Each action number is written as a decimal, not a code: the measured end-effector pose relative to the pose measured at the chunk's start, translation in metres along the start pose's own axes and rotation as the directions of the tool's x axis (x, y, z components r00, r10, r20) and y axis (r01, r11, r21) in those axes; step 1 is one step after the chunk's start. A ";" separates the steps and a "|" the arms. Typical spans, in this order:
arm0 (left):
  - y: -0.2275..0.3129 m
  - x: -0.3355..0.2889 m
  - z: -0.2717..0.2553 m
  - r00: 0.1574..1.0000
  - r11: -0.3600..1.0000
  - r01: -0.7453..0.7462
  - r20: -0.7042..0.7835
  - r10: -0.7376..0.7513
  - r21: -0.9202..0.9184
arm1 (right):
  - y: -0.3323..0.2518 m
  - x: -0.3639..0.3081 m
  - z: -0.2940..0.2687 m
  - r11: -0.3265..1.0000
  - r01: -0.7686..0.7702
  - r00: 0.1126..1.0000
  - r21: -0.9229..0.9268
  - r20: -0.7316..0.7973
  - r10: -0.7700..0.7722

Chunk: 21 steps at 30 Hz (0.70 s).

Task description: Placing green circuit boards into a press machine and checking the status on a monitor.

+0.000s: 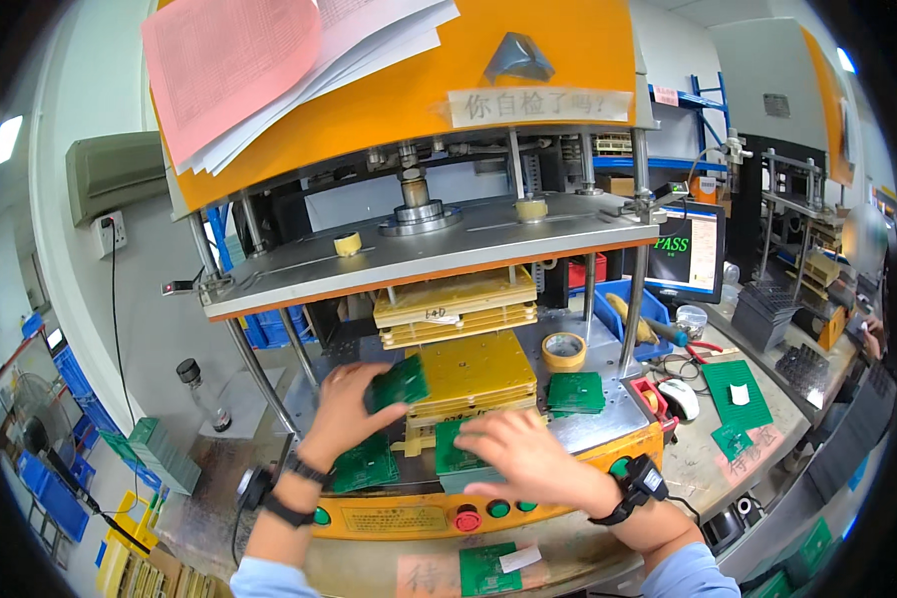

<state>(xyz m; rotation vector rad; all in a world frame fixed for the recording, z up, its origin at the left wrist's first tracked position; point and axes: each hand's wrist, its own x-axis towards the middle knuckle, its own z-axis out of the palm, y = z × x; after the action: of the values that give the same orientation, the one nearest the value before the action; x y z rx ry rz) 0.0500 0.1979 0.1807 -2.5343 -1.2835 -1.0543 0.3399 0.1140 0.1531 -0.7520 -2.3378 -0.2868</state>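
Observation:
My left hand (347,414) is closed on a green circuit board (403,383), tilted up beside the left edge of the yellow lower test fixture (476,371). Over a stack of green boards (452,453) at the front of the press, my right hand (518,450) lies with its fingers stretched out. Its fingertips reach the stack's right side; whether they touch the top board I cannot tell. More green boards (363,464) lie beneath my left wrist. Another small pile of boards (576,393) sits right of the fixture. Above hangs the yellow upper fixture (456,296), apart from the lower one.
A roll of tape (564,350) stands on the metal bed. Along the front panel are a red button (467,517) and green buttons. Steel posts (636,299) flank the press. At right are a monitor (690,249), a white mouse (680,399) and a blue bin (640,321).

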 end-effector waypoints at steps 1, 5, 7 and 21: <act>-0.006 -0.024 -0.015 1.000 0.999 -0.014 0.008 0.014 0.030 | 0.007 0.003 -0.004 1.000 0.005 1.000 0.002 0.000 -0.005; -0.019 -0.096 -0.037 0.917 0.982 0.060 0.380 -0.125 0.178 | 0.034 0.013 0.003 0.997 -0.074 0.983 0.003 0.168 0.073; -0.011 -0.117 -0.034 0.943 0.970 0.009 0.320 -0.088 0.242 | 0.036 0.022 0.002 0.993 -0.122 0.909 -0.006 0.401 0.114; 0.088 -0.264 0.046 0.996 0.995 0.092 0.008 -0.092 -0.045 | 0.028 0.029 0.002 0.992 -0.109 0.921 -0.067 0.368 0.126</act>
<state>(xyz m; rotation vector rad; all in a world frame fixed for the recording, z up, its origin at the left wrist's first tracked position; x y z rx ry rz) 0.0344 -0.0168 -0.0016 -2.5345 -1.4062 -1.1071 0.3369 0.1502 0.1709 -1.0412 -2.6321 -0.1534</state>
